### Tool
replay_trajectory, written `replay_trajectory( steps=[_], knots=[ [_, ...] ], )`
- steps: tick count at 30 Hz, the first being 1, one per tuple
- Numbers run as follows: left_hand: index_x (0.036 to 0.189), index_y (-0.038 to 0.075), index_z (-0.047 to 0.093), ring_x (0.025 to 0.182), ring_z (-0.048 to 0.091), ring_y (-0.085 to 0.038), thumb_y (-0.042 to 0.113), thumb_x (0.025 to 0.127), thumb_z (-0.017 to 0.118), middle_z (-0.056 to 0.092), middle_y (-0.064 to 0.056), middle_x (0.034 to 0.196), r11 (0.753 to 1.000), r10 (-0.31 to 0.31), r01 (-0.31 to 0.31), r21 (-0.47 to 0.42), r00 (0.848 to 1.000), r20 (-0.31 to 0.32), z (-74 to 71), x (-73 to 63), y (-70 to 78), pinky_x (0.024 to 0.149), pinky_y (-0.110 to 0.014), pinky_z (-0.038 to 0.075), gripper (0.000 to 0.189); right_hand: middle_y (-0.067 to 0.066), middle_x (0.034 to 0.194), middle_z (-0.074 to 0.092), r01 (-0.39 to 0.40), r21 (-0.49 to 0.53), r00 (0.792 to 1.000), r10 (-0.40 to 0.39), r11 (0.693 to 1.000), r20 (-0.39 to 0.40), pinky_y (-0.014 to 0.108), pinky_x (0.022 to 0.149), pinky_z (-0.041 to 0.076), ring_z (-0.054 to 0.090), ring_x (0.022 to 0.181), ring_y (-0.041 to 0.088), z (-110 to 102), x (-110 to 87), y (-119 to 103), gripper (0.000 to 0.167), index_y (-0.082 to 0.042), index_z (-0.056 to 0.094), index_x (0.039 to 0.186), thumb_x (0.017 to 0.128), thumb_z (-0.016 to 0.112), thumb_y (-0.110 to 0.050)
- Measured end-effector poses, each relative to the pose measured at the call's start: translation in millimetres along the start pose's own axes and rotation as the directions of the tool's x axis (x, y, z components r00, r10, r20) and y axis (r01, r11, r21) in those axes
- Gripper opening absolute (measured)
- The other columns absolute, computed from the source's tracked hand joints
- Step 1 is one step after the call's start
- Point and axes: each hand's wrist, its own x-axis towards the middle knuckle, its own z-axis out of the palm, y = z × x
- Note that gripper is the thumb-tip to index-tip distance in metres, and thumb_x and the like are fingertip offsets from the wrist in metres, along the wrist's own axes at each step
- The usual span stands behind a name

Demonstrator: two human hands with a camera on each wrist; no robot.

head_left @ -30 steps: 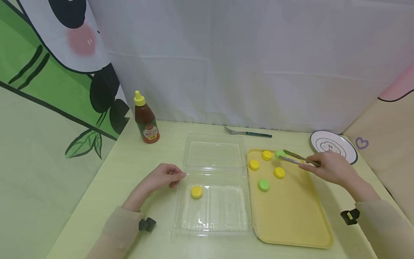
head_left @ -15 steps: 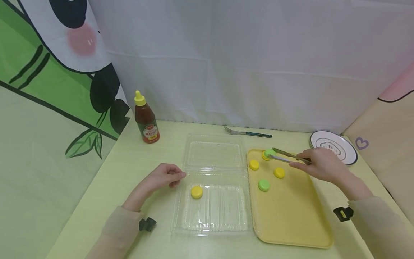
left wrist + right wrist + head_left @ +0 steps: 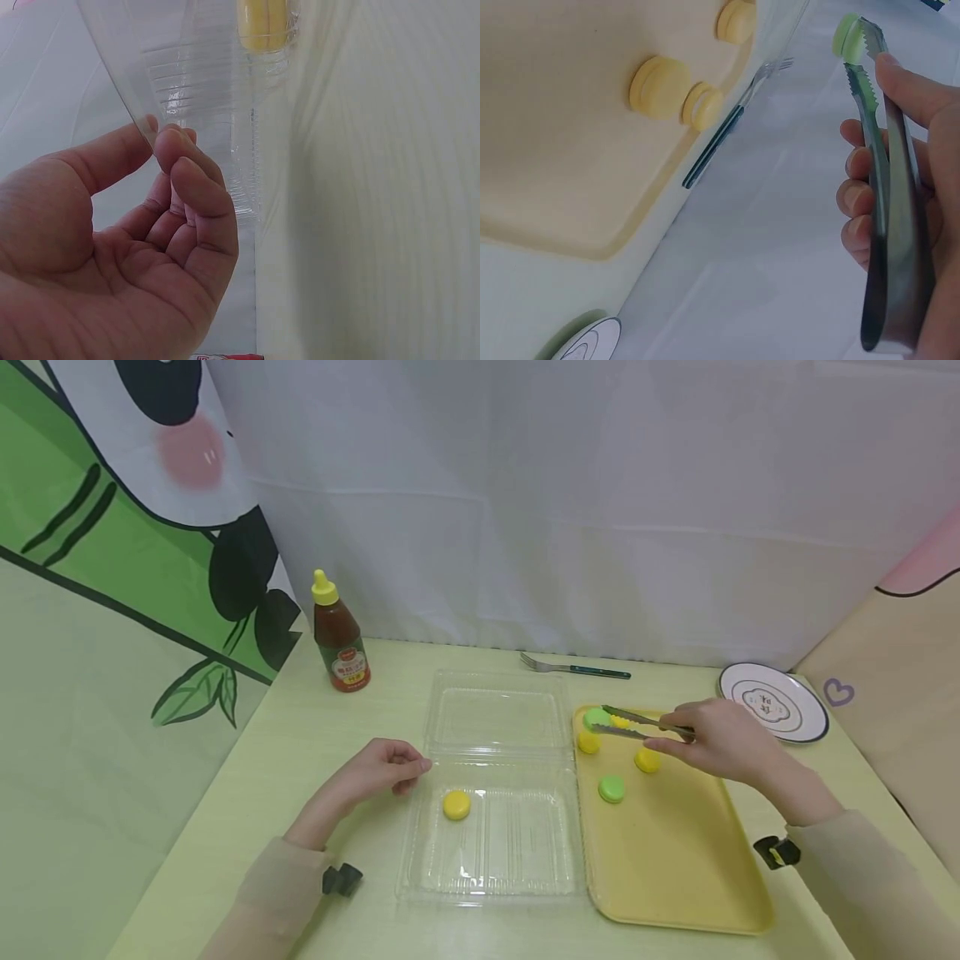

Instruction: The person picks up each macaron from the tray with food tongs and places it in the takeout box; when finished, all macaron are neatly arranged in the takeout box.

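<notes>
My right hand (image 3: 723, 739) holds metal tongs (image 3: 901, 225), their toothed tips on a green macaron (image 3: 846, 39). In the right wrist view that macaron is held up off the tray (image 3: 675, 860); the head view puts it over the tray's back left corner. Below and around it on the tray are 3 yellow macarons (image 3: 647, 760) and another green macaron (image 3: 612, 789). At the left, my left hand (image 3: 377, 768) pinches the edge of an opened clear plastic container (image 3: 124, 82) between thumb and fingers. One yellow macaron (image 3: 456, 805) sits in its near half.
A fork (image 3: 592, 672) with a dark green handle lies at the back of the table, close to the curtain. Back right is a white plate (image 3: 806, 706) with a dark rim. A sauce bottle (image 3: 341, 647) with a yellow cap stands back left.
My right hand has moved left with the tongs, carrying the green macaron from the tray's back edge across a yellow one to the back left corner. My left hand has stayed put.
</notes>
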Motion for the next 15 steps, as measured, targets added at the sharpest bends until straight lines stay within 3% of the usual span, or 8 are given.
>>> replay_trajectory(
  steps=[7, 15],
  knots=[
    [0.101, 0.0, 0.067, 0.069, 0.054, -0.018, 0.026, 0.097, 0.067, 0.059, -0.004, 0.07, 1.0, 0.0, 0.0, -0.001, 1.0, 0.003, -0.6, 0.0, 0.5, 0.068, -0.032, 0.045, 0.026, -0.018, 0.061, 0.038, 0.097, 0.004, 0.995, -0.096, 0.995, -0.03, 0.022, 0.05, 0.031, 0.033, 0.052, -0.002, 2.4, 11.4, -15.8, 0.025, -0.024, 0.061, 0.071, 0.084, 0.08, -0.032],
    [0.099, 0.0, 0.067, 0.069, 0.054, -0.018, 0.025, 0.097, 0.067, 0.059, -0.003, 0.07, 1.0, 0.01, -0.01, -0.005, 1.0, 0.012, -1.8, 0.6, -0.3, 0.068, -0.032, 0.045, 0.026, -0.016, 0.07, 0.056, 0.161, 0.029, 0.987, -0.161, 0.986, -0.023, 0.024, 0.056, 0.043, 0.043, 0.056, -0.003, 12.0, 23.1, -37.6, 0.018, -0.017, 0.072, 0.08, 0.084, 0.081, -0.032]
  ],
)
